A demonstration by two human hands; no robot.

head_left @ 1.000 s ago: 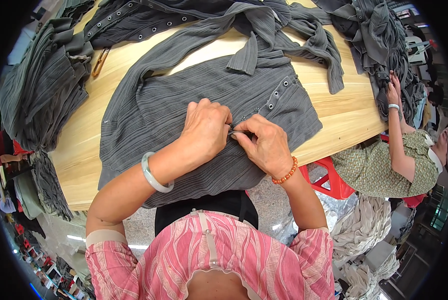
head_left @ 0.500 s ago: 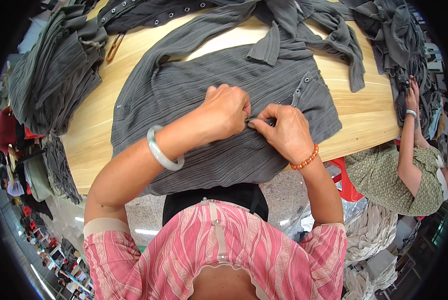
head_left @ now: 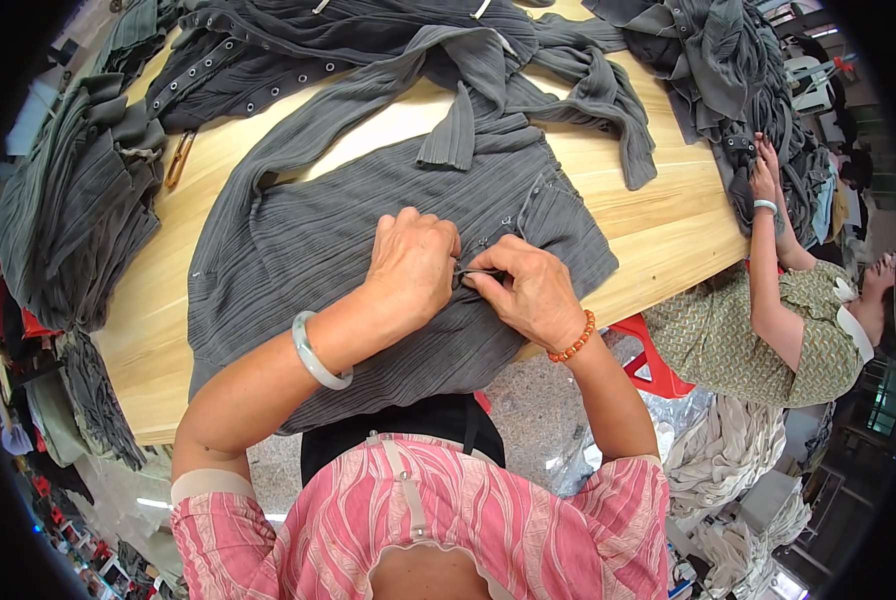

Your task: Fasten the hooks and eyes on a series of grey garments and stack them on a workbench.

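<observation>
Partway, seemingly: one spot in hand, small silver metal fasteners point(head_left: 506, 222) exposed further up; can't tell which are done. Right bare hand point(head_left: 530, 290) pinches a fold of dark grey ribbed-knit garment point(head_left: 348, 230); left bare hand point(head_left: 413, 260) curls alongside, fingertips hidden, grip can't tell. Garment lies creased across pale wood-grain table point(head_left: 678, 210), near edge overhanging.

Table point(head_left: 678, 230): pale wood with streaked grain, its edges bowed.
Floor point(head_left: 528, 405): grey and speckled — a bright streak of light point(head_left: 153, 502) shows at lower left.
Stool point(head_left: 673, 378): red, with openings in its side, near the table's right-hand edge.
Right rim: dark, with a greenish panel point(head_left: 883, 405) — too small to make out.
</observation>
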